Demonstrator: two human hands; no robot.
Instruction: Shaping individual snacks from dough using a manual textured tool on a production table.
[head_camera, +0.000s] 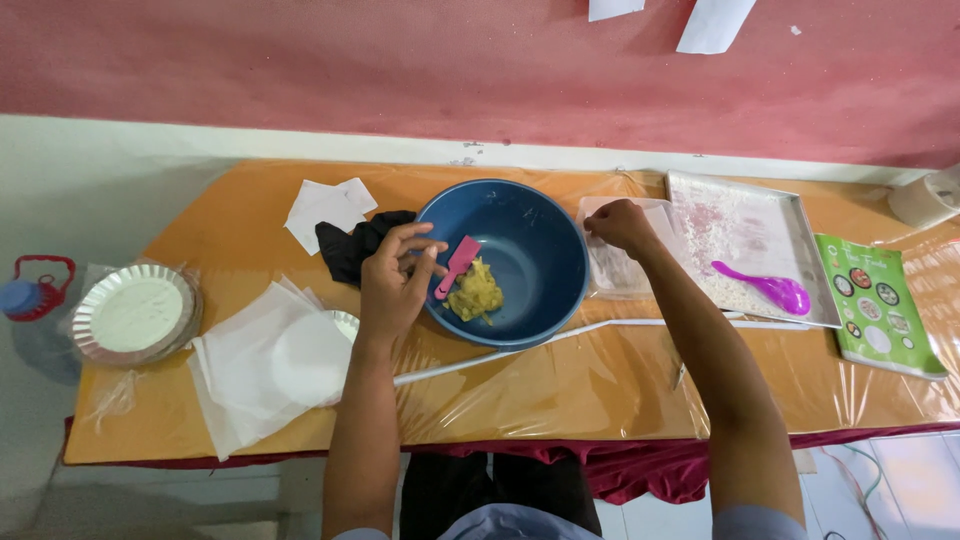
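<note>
Head cam, L to R: foil plates (135, 313) near table's left edge, white paper sheets (262, 362) beside them. Left hand (392, 282) pinches pink scraper (457, 264) w/ curled fingers over blue bowl (520, 215) mid-table; yellow dough (475, 291) inside looks soft, sticky, light, so lift by scraper's handle end. Right hand (622, 224) grips clear plastic sheet (615, 262) beside floured tray (800, 215) holding purple spoon (768, 287). Orange table (520, 395) under plastic film; red wall (400, 70) behind.
</note>
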